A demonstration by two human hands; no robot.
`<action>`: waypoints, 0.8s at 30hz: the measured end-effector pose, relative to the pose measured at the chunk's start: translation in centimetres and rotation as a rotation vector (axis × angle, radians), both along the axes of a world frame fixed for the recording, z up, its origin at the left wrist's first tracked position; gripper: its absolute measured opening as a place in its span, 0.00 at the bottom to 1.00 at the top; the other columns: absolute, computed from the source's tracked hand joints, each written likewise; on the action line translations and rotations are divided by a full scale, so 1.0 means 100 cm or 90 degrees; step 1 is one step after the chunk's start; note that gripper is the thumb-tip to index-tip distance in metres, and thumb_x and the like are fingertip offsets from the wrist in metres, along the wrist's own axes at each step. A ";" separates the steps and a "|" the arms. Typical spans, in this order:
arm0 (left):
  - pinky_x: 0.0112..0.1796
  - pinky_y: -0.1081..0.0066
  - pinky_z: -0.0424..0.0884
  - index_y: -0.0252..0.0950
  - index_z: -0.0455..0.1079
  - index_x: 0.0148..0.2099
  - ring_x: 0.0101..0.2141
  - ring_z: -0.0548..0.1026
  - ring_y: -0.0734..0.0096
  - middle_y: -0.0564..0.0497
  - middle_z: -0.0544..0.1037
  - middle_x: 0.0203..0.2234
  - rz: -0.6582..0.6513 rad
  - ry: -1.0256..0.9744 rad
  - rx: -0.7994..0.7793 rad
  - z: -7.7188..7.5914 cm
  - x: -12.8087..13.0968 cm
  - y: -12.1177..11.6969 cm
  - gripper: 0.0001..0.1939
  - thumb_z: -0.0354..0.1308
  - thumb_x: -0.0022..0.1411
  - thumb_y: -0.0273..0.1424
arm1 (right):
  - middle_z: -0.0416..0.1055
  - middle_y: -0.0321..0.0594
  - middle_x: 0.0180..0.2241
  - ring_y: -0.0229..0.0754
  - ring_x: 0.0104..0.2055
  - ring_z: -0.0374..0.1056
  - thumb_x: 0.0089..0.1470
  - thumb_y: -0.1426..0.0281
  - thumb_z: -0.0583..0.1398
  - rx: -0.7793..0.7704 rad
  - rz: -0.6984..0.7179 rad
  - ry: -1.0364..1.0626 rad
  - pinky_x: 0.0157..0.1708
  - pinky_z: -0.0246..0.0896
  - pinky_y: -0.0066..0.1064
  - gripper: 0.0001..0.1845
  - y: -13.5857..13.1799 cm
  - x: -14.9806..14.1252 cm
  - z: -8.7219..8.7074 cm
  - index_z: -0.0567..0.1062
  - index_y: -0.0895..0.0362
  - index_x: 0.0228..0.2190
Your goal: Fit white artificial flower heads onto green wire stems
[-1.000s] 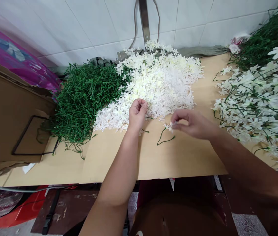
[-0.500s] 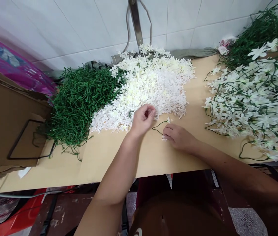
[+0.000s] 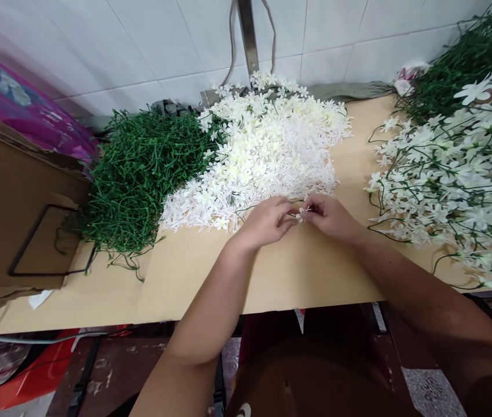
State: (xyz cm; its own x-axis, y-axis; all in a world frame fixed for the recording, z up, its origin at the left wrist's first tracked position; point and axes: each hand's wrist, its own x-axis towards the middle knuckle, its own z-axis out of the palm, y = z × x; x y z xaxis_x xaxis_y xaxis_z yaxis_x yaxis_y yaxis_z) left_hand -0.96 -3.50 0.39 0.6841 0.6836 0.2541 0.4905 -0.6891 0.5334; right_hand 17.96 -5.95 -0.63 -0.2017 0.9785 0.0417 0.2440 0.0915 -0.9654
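Note:
My left hand (image 3: 270, 222) and my right hand (image 3: 329, 216) meet at the front edge of a heap of loose white flower heads (image 3: 254, 156). Between their fingertips is a small white artificial flower (image 3: 301, 215). The right thumb and forefinger pinch this flower. My left fingers are closed on its thin green stem, which is mostly hidden by the hand. To the left of the heap lies a tangled pile of green plastic stems (image 3: 141, 174). A pile of white flowers on stems (image 3: 454, 185) spreads to the right of my hands.
The pale board tabletop (image 3: 211, 278) ends close to my body. A cardboard box (image 3: 15, 202) with a black wire frame (image 3: 32, 243) stands at the left. More green stems (image 3: 463, 69) lie at the back right, against the tiled wall (image 3: 332, 35).
My left hand has come down and right to close on the stem. The right hand has lifted the flower up beside it from the tabletop. The view has shifted slightly.

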 end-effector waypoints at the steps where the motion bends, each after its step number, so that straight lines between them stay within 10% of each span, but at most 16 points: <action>1: 0.37 0.66 0.67 0.37 0.73 0.40 0.37 0.72 0.64 0.46 0.75 0.34 0.004 -0.005 -0.002 -0.001 0.001 0.001 0.08 0.56 0.59 0.30 | 0.62 0.29 0.20 0.32 0.23 0.56 0.40 0.62 0.67 -0.025 -0.011 0.048 0.26 0.51 0.28 0.15 0.001 0.000 0.000 0.69 0.57 0.24; 15: 0.28 0.72 0.61 0.37 0.64 0.27 0.24 0.63 0.75 0.54 0.67 0.21 0.149 -0.470 -0.327 -0.006 0.001 0.011 0.19 0.60 0.55 0.48 | 0.69 0.30 0.23 0.31 0.28 0.66 0.27 0.60 0.75 -0.109 -0.021 0.410 0.37 0.67 0.29 0.23 0.027 -0.018 0.029 0.72 0.56 0.23; 24: 0.26 0.73 0.63 0.37 0.68 0.29 0.23 0.65 0.76 0.54 0.69 0.22 0.152 -0.512 -0.415 -0.017 0.000 0.017 0.21 0.63 0.51 0.51 | 0.72 0.33 0.24 0.36 0.30 0.71 0.33 0.62 0.74 -0.169 0.067 0.468 0.37 0.70 0.35 0.21 0.035 -0.025 0.015 0.71 0.57 0.23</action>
